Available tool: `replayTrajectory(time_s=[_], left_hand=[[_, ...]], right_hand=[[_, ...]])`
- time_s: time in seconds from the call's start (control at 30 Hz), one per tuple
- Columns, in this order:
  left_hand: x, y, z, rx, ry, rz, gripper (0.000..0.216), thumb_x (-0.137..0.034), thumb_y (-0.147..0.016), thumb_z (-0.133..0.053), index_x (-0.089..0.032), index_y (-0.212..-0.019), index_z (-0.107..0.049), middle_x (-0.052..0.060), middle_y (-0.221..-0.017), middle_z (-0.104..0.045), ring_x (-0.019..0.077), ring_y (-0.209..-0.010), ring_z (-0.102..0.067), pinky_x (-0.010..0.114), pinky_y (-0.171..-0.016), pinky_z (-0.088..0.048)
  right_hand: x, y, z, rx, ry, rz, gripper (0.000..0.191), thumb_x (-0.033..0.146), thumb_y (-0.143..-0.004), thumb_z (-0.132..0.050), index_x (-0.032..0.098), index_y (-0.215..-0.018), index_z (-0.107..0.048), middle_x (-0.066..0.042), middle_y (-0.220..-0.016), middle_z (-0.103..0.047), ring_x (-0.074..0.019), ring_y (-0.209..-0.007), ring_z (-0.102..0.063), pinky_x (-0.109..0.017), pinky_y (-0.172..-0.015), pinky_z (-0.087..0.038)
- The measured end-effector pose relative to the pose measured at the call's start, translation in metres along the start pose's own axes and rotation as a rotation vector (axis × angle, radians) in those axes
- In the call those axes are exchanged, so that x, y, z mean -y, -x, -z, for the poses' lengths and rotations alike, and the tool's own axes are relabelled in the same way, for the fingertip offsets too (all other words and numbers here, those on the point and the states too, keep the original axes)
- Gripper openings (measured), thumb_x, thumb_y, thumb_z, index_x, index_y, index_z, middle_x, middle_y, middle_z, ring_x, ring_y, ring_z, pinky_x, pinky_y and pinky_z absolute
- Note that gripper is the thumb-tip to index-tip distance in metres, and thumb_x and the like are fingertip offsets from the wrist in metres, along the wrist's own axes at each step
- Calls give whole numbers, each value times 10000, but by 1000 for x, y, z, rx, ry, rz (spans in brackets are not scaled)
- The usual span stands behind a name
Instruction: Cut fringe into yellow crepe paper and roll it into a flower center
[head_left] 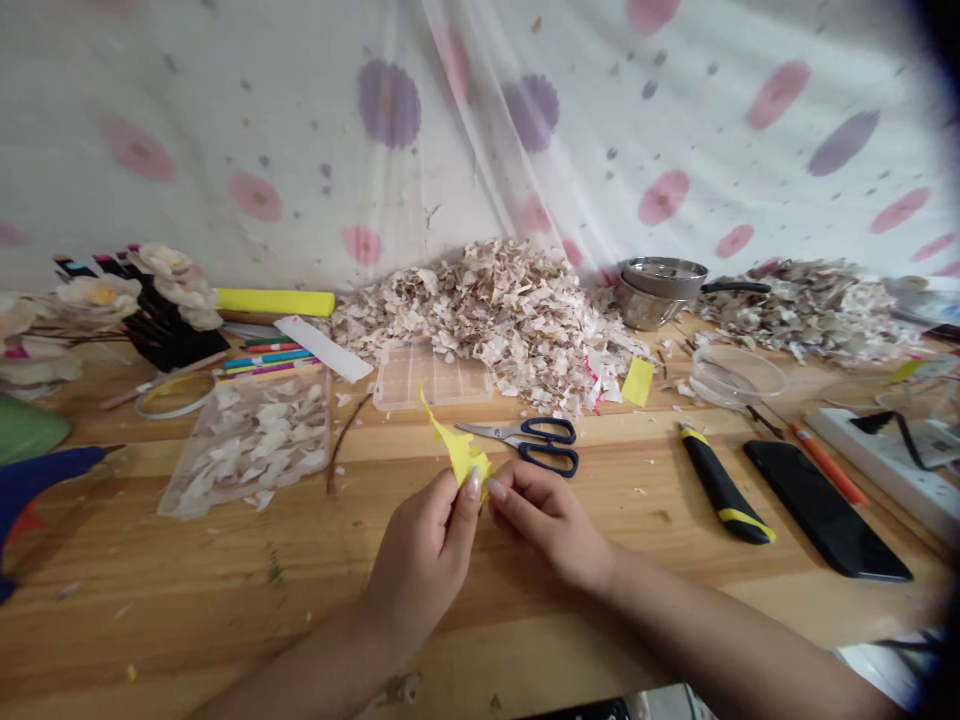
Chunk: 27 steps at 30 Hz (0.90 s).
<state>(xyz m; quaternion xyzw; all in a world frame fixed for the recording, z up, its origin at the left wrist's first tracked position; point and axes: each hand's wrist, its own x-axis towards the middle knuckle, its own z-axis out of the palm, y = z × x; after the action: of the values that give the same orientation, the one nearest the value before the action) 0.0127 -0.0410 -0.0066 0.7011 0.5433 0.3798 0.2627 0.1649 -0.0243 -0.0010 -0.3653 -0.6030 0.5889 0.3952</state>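
Both hands meet over the middle of the wooden table (225, 590). My left hand (424, 555) and my right hand (547, 520) pinch a small crumpled piece of yellow paper (459, 455) between their fingertips, with a thin strip of it pointing up and to the left. Blue-handled scissors (536, 440) lie on the table just behind the hands, apart from them.
A heap of pale paper scraps (495, 320) lies at the back, another heap (810, 300) at the right. Also here: clear compartment box (431, 378), bag of scraps (251, 445), metal pot (660, 288), black-yellow knife (724, 490), black phone (825, 520), markers (266, 360), paper flowers (105, 295).
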Motion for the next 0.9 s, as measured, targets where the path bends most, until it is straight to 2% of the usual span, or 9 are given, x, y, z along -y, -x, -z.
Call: replayTrajectory(time_s=[0.13, 0.27, 0.33, 0.4, 0.47, 0.53, 0.63, 0.77, 0.9], left_hand=[[2, -1, 2, -81, -193, -220, 259, -247, -939, -385, -191, -706, -484, -30, -548, -504, 126, -495, -484, 232, -496, -347], [-1, -2, 7, -231, -453, -517, 261, -182, -922, -399, -179, -683, -505, 7, -542, -551, 157, -509, -518, 264, -516, -365], [-3, -2, 10, -296, -575, -639, 248, -161, -905, -425, -182, -671, -504, 13, -533, -550, 169, -506, -506, 284, -521, -355], [-4, -2, 11, -317, -606, -674, 246, -151, -890, -447, -189, -651, -490, 9, -528, -540, 168, -502, -492, 289, -519, -339], [-4, -2, 10, -251, -475, -523, 266, -180, -898, -445, -195, -633, -465, -9, -521, -509, 150, -495, -479, 274, -506, -329], [-3, -2, 8, -106, -172, -211, 292, -258, -930, -408, -196, -648, -453, -37, -510, -461, 122, -470, -453, 241, -476, -326], [-4, -2, 5, 82, 319, 203, 334, -414, -936, -379, -193, -699, -463, -64, -508, -429, 87, -441, -411, 195, -430, -315], [-8, -4, 4, 142, 580, 363, 368, -519, -861, -473, -183, -712, -484, -75, -496, -419, 68, -427, -377, 170, -395, -270], [-11, -6, 6, 185, 640, 400, 384, -539, -834, -495, -181, -697, -487, -92, -449, -388, 55, -385, -321, 167, -376, -233]], right_hand=[[7, 0, -6, 50, -463, -301, 301, 413, -808, -569, 166, -669, -469, 69, -461, -418, -39, -374, -288, -168, -361, -178], [18, 3, -1, 217, -793, -591, 210, 286, -793, -520, 163, -638, -452, 84, -455, -345, -29, -362, -200, -150, -314, -74], [20, 5, 1, 257, -878, -653, 161, 247, -775, -498, 166, -645, -450, 90, -447, -331, -29, -350, -170, -144, -300, -54], [19, 5, 1, 248, -855, -643, 166, 251, -784, -482, 168, -643, -452, 92, -427, -335, -29, -333, -164, -146, -292, -58], [17, 6, 0, 204, -715, -574, 215, 307, -822, -485, 167, -659, -469, 83, -419, -376, -31, -319, -197, -151, -293, -88], [13, 5, -1, 132, -510, -432, 285, 392, -856, -482, 169, -680, -471, 65, -444, -430, -38, -333, -272, -153, -315, -169], [9, 5, 2, -1, -85, -69, 308, 451, -883, -467, 174, -748, -472, 31, -567, -496, -67, -455, -407, -178, -434, -335], [5, 3, 11, 29, 620, 410, 235, 382, -896, -498, 156, -958, -517, -26, -719, -584, -109, -588, -505, -224, -547, -399], [1, -2, 14, 1, 850, 546, 248, 390, -946, -426, 157, -992, -497, -29, -703, -618, -120, -561, -534, -223, -516, -384]])
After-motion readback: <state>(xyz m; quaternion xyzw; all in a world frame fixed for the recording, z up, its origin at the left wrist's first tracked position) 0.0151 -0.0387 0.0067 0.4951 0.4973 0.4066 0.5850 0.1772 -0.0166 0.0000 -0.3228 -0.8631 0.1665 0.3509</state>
